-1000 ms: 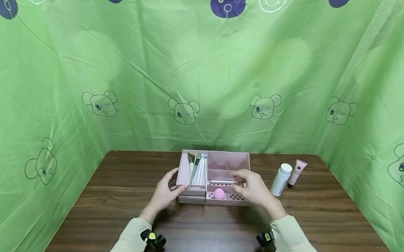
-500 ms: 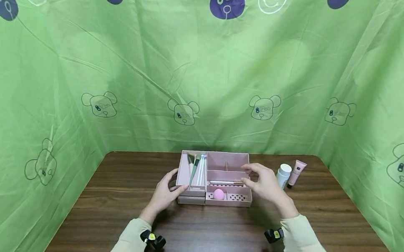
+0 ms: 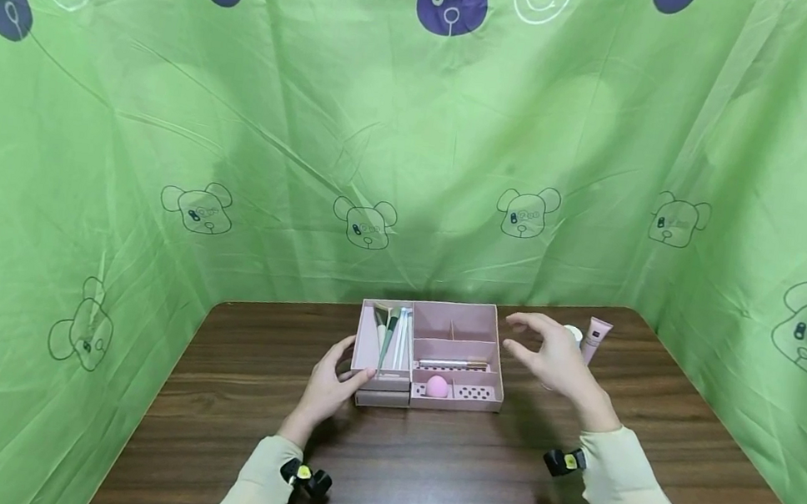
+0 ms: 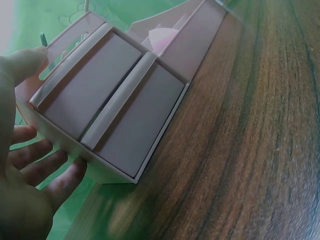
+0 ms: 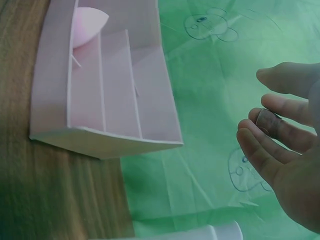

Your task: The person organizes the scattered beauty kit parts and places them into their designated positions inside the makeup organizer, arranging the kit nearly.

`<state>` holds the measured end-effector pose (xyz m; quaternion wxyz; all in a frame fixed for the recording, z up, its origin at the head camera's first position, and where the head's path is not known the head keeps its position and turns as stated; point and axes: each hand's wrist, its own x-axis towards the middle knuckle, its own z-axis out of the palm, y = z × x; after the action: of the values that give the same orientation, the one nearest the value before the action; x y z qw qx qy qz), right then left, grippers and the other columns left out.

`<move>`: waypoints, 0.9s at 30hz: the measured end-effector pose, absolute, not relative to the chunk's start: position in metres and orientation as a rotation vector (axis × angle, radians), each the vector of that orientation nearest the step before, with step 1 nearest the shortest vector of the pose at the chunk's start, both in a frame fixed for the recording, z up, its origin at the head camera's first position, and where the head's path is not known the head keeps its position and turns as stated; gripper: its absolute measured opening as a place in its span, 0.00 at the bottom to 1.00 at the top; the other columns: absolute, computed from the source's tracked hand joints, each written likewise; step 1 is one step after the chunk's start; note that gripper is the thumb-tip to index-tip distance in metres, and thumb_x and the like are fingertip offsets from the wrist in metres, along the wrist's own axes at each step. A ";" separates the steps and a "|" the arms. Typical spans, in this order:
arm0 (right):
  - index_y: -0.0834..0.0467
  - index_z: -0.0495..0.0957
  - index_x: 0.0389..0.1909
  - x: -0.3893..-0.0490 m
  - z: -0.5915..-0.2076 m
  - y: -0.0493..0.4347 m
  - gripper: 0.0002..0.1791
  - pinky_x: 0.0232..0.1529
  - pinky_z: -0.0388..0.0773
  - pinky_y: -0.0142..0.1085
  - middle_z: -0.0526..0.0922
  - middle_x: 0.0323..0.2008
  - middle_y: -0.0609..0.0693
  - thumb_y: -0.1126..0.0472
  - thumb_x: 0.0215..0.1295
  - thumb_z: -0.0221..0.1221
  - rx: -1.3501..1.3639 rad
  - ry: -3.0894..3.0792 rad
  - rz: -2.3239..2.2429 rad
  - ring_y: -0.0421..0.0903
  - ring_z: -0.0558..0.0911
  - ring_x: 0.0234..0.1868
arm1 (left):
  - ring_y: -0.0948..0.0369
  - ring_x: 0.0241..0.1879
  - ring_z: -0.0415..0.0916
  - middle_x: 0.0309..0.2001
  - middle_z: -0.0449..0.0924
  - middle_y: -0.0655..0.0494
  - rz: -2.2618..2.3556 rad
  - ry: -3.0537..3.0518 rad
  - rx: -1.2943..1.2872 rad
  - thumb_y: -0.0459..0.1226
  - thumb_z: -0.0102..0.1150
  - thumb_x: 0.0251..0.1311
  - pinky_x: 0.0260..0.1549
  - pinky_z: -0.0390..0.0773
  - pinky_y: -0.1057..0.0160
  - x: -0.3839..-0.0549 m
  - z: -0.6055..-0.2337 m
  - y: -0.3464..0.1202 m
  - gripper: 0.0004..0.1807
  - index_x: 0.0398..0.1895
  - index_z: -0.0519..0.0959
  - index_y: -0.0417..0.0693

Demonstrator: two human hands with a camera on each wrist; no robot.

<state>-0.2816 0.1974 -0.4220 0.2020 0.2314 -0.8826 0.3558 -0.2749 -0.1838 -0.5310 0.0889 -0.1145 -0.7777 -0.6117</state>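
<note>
A pink makeup organizer [image 3: 456, 405] stands toward the back of the table. My left hand [image 3: 329, 382] holds its front left corner, thumb at the top front edge and fingers along the left side. Two stacked drawers [image 4: 142, 120] face the left wrist camera, both closed. Makeup brushes [image 3: 390, 339] lie in the left compartment. A slim silver, pen-like tube [image 3: 452, 364] rests in a middle compartment, and a pink makeup sponge [image 3: 436, 386] sits in the front one. My right hand [image 3: 557, 359], fingers spread and holding nothing, hovers right of the organizer.
A white bottle [image 3: 574, 333], mostly hidden behind my right hand, stands to the right of the organizer. Beside it a pink squeeze tube [image 3: 594, 340] stands on its dark cap. Green cloth [image 3: 431, 146] hangs around the back and sides of the wooden table [image 3: 422, 473].
My right hand has let go of the silver tube, leaving it in the compartment, and moved right, now overlapping the white bottle. The left hand has stayed in place.
</note>
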 end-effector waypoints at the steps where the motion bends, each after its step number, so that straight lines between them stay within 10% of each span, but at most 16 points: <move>1: 0.61 0.80 0.51 -0.281 -0.421 0.200 0.20 0.51 0.82 0.51 0.84 0.44 0.58 0.63 0.57 0.69 0.630 -2.458 0.990 0.55 0.84 0.44 | 0.42 0.64 0.67 0.66 0.66 0.38 -1.826 -2.306 -0.338 0.36 0.70 0.55 0.56 0.80 0.57 -0.275 -0.532 -0.184 0.39 0.70 0.64 0.43; 13: 0.60 0.80 0.52 -0.288 -0.405 0.236 0.18 0.46 0.80 0.32 0.86 0.43 0.56 0.60 0.62 0.65 0.412 -2.369 1.021 0.53 0.82 0.43 | 0.41 0.63 0.68 0.65 0.66 0.36 -1.834 -2.297 -0.367 0.37 0.71 0.55 0.56 0.81 0.60 -0.274 -0.529 -0.185 0.40 0.70 0.63 0.40; 20: 0.58 0.78 0.56 -0.293 -0.403 0.258 0.21 0.44 0.73 0.14 0.84 0.48 0.56 0.53 0.66 0.62 0.308 -2.427 1.044 0.28 0.76 0.43 | 0.41 0.64 0.67 0.65 0.65 0.31 -1.812 -2.348 -0.398 0.35 0.68 0.57 0.58 0.79 0.50 -0.255 -0.498 -0.181 0.40 0.70 0.61 0.32; 27: 0.57 0.79 0.56 -0.293 -0.401 0.272 0.21 0.41 0.74 0.16 0.84 0.49 0.57 0.52 0.65 0.62 0.188 -2.411 1.054 0.22 0.74 0.39 | 0.40 0.63 0.67 0.65 0.65 0.31 -1.816 -2.356 -0.404 0.34 0.67 0.58 0.58 0.79 0.53 -0.255 -0.498 -0.180 0.39 0.70 0.60 0.32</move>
<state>-0.2932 0.2720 -0.4008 0.2490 0.0690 -0.8852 0.3868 -0.2551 -0.1805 -0.4976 0.0696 -0.1343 -0.7829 -0.6034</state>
